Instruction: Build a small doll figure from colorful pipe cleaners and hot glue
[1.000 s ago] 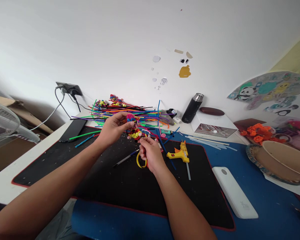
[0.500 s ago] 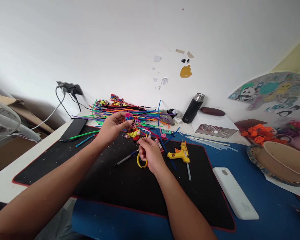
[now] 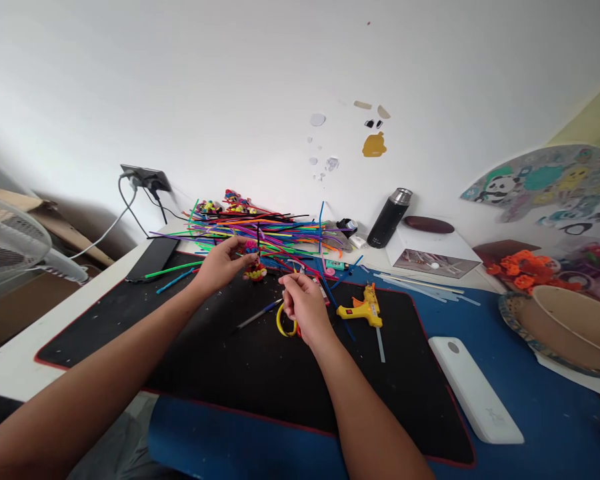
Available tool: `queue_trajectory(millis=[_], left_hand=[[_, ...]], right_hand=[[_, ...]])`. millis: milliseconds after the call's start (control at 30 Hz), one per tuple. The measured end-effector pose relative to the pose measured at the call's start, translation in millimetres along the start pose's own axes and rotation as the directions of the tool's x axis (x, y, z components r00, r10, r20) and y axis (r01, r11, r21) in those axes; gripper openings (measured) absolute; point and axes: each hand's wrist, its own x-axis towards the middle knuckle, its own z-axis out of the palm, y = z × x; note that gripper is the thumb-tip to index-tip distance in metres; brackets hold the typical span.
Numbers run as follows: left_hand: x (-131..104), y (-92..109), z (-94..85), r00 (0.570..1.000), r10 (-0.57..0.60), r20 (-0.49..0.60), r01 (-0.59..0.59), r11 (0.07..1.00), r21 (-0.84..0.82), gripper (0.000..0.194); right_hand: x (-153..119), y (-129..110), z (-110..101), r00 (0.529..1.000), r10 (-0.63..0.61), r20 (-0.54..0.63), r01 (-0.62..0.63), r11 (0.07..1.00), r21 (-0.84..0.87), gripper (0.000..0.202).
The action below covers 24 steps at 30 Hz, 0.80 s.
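Observation:
Pinched in my left hand (image 3: 223,265) is a small colourful pipe-cleaner figure (image 3: 255,272), with red, blue and yellow parts. It is low over the black mat (image 3: 215,353), and a short black strand stands up beside it. To its right my right hand (image 3: 303,303) has thumb and fingertips pressed together; whatever may be between them is too small to make out. Yellow-handled scissors (image 3: 281,321) lie partly hidden behind my right hand. A pen (image 3: 257,316) rests on the mat between my hands.
Many coloured pipe cleaners (image 3: 280,233) are heaped along the wall, with finished figures (image 3: 235,199) behind them. A yellow glue gun (image 3: 365,308), white power bank (image 3: 475,390), black flask (image 3: 390,218) and brown bowl (image 3: 575,327) stand or lie to the right. A phone (image 3: 153,260) lies left.
My left hand has lowered the figure toward the mat and tilted it, moving it away from my right hand. My right hand has hardly moved. The view has shifted slightly.

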Motion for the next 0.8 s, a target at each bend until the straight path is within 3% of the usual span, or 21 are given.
queue_trajectory(millis=[200,567,800], left_hand=[[2.5,-11.5,4.3,0.998,-0.015,0.061,0.014,1.000,0.022,0.058],[-1.1,-7.9,2.7,0.990,-0.036,0.135,0.027,0.998,0.065,0.057],[-1.1,-6.1,2.2,0.994,-0.030,0.105,0.024,0.998,0.054,0.056]], right_hand=[[1.8,4.1,-1.4,1.000,-0.019,-0.003,0.019,0.999,-0.029,0.031],[1.3,5.9,-0.3,0.998,-0.060,0.007,0.060,0.996,-0.069,0.031],[0.2,6.2,-0.7,0.995,-0.096,0.002,0.095,0.986,-0.140,0.027]])
